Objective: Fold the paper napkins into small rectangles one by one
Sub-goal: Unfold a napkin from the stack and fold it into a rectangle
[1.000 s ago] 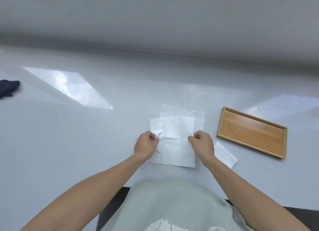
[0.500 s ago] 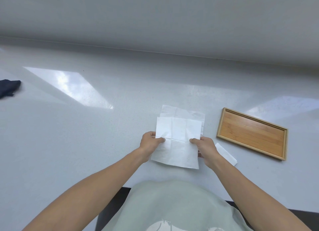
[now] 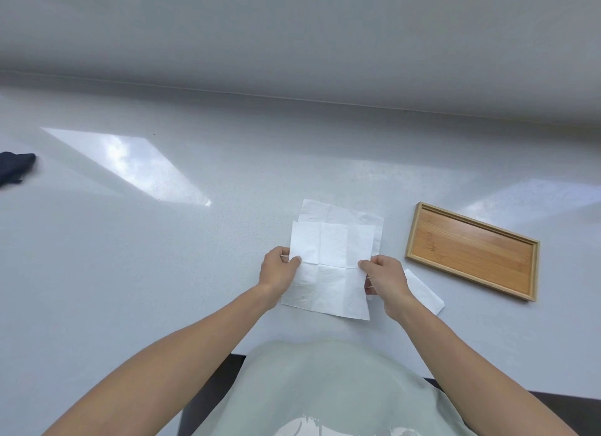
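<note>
Hands are pinching one napkin (image 3: 328, 266) by its side edges, left hand (image 3: 278, 269) and right hand (image 3: 387, 277), just above the white table (image 3: 162, 256). It is hiding most of another napkin (image 3: 338, 212) behind it. The right hand is covering part of a folded napkin (image 3: 424, 294) lying beside the wooden tray (image 3: 471, 250), while a dark cloth (image 3: 14, 170) is being cut off at the left edge.

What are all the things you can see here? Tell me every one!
unfolded napkin: one, white, held up over the table, in front of the person
flat napkin: one, white, on the table behind the held one
folded napkin: one, white, on the table near the tray's near edge
wooden tray: one, light brown, on the table at right
dark cloth: one, navy, far left edge
table: one, pale grey
left hand: pinches the unfolded napkin's left edge
right hand: pinches its right edge
</note>
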